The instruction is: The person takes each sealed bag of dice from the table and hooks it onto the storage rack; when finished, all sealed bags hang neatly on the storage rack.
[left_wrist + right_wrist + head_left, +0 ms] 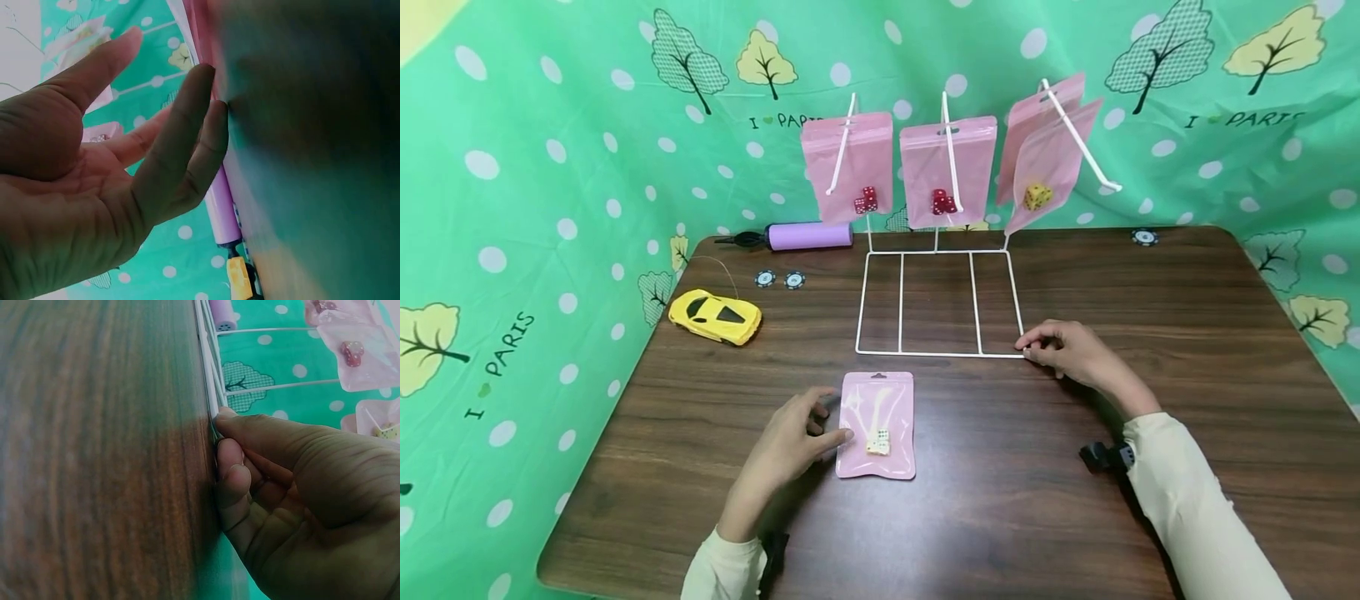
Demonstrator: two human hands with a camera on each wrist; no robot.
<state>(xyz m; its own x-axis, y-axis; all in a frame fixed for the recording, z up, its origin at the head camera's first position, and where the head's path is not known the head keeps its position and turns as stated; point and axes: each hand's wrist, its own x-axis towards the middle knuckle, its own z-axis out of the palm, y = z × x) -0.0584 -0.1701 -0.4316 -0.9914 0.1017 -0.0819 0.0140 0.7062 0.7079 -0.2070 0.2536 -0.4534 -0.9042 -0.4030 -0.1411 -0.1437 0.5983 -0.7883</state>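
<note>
A white wire display rack (940,354) stands on the table, and my right hand (1072,357) pinches its front right corner between thumb and fingers. In the right wrist view, that thumb (250,428) lies on the white wire. My left hand (786,442) is at the left edge of a flat pink zip pouch (859,408) with white dice inside; its fingers are spread and relaxed, gripping nothing. From the rack's hooks hang a left pink pouch (827,158) and a middle pink pouch (925,162), both with red dice, plus right-hand pouches (1045,162) showing yellow dice.
A yellow toy car (718,317) is at the left of the wooden table (700,467). Behind it lie a purple hand pump (808,237) and two poker chips (765,278). Another chip (1145,237) sits at the back right. A green patterned cloth (587,125) hangs behind.
</note>
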